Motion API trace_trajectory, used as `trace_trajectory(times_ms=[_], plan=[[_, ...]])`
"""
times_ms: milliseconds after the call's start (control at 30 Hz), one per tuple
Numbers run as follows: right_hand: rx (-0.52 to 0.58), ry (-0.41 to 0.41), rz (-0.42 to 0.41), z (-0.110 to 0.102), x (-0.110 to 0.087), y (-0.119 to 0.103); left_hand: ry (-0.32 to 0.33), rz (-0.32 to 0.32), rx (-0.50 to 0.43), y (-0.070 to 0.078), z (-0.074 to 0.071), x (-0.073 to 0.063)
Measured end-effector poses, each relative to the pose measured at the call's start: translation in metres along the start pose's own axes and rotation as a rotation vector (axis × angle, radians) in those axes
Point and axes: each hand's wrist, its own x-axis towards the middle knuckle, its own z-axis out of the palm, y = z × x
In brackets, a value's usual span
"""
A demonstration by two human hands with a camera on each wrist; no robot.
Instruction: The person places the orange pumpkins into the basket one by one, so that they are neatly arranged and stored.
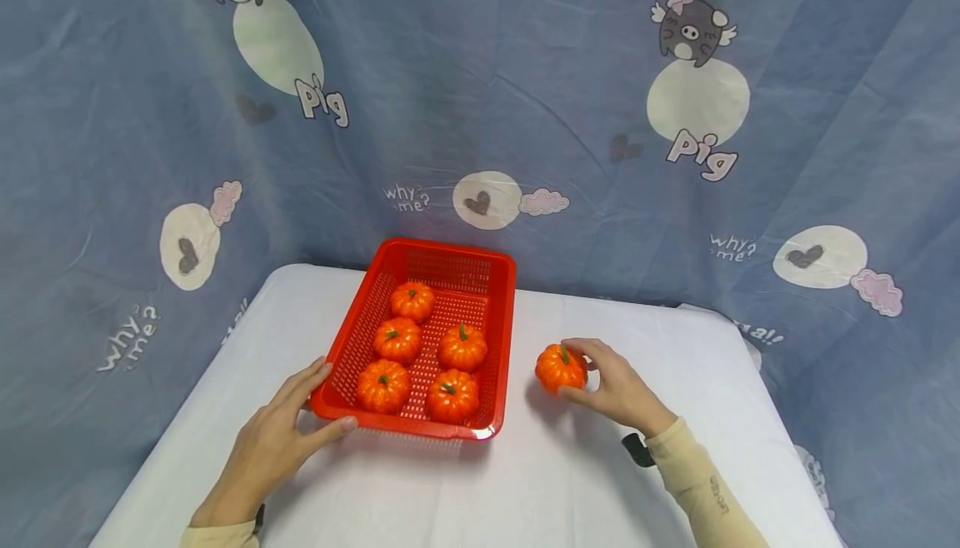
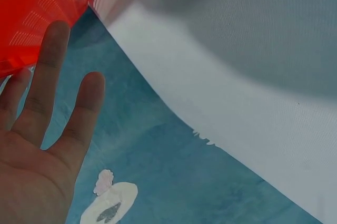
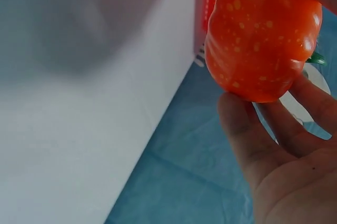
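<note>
A small orange toy pumpkin (image 1: 558, 370) with a green stem is pinched between the thumb and fingers of my right hand (image 1: 618, 386), right of the basket. In the right wrist view the pumpkin (image 3: 263, 34) shows its speckled, ribbed side, with fingertips against it; it appears held above the cloth. My left hand (image 1: 273, 440) is at the near left corner of a red plastic basket (image 1: 408, 425), thumb by the front rim and fingers along the left side. Extended fingers (image 2: 47, 71) touch or nearly touch the basket wall in the left wrist view. Several similar pumpkins (image 1: 384, 386) lie in the basket.
A white cloth (image 1: 420, 498) covers the table under the basket. Behind and beside it hangs a blue printed curtain (image 1: 585, 156) with pig figures and lettering. The basket stands close to the table's back edge.
</note>
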Motion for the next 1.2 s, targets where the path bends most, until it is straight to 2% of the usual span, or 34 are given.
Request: trace_trajectory(times_ms=[367,767,1200], plan=[[-0.019,0.069,0.005,-0.019,0.017,-0.007,-0.007,0.005,-0.003,0.0,-0.002,-0.001],[-0.052,0.093,-0.017,-0.028,0.03,-0.008,0.007,0.016,-0.005,-0.002,0.0,0.0],[-0.055,0.05,-0.024,-0.034,0.057,-0.011,0.023,0.039,-0.005,-0.003,0.0,-0.002]])
